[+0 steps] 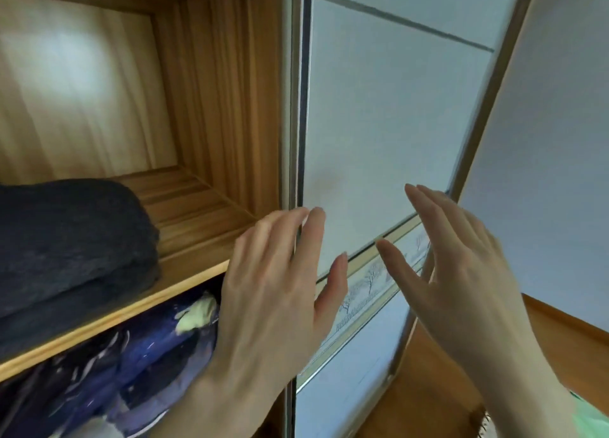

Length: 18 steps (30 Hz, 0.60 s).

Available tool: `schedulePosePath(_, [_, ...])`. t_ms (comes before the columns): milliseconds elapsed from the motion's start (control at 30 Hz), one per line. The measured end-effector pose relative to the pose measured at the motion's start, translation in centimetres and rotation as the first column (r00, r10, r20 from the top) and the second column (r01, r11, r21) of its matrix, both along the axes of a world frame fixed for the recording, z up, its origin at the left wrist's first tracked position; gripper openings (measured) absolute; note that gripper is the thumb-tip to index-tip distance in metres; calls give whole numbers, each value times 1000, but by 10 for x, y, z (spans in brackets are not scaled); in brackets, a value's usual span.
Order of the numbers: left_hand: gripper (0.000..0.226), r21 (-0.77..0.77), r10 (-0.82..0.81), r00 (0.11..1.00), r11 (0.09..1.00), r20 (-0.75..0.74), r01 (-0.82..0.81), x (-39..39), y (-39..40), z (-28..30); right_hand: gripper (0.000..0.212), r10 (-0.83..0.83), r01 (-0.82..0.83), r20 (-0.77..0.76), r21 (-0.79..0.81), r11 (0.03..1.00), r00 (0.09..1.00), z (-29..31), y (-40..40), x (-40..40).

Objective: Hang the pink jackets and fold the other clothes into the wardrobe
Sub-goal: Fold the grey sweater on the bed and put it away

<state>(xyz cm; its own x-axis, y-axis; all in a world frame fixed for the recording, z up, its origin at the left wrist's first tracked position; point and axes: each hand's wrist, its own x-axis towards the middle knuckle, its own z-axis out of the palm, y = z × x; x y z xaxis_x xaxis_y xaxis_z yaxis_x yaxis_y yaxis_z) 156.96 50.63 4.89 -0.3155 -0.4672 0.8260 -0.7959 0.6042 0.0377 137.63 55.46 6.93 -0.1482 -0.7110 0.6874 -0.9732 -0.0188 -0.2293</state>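
Note:
I face a wooden wardrobe (211, 84) with its left side open. A folded dark grey garment (69, 239) lies on the wooden shelf (138, 302). Below the shelf hang dark blue and purple clothes (138, 368). My left hand (273, 302) is raised with straight fingers at the edge of the white sliding door (389, 134), fingertips over the door frame. My right hand (461, 272) is held up flat in front of the same door, fingers spread, holding nothing. No pink jacket is in view.
A decorative strip with bare-tree drawings (372, 279) crosses the sliding door. A second white door panel (547, 160) stands to the right. Wooden floor (560, 338) shows at the lower right, with a bit of green sleeve (590, 414).

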Motion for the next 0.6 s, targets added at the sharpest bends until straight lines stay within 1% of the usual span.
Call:
schedulePosePath(133, [47, 42, -74, 997, 996, 15, 73, -28, -5, -15, 74, -102, 101, 24, 41, 994, 994, -17, 17, -24])
schedulePosePath(200, [48, 62, -108, 994, 992, 3, 108, -45, -10, -22, 72, -151, 149, 33, 54, 987, 988, -28, 25, -38])
schedulePosePath(367, [50, 109, -196, 981, 975, -2, 195, -93, -26, -33, 69, -251, 249, 7, 94, 964, 968, -43, 36, -75])
schedulePosePath(500, [54, 159, -257, 966, 955, 34, 249, -136, -40, -36, 69, -350, 350, -19, 119, 929, 937, -54, 36, -112])
schedulePosePath(600, [52, 174, -293, 955, 944, 45, 282, -172, -55, -39, 68, -396, 395, -27, 145, 907, 918, -63, 29, -143])
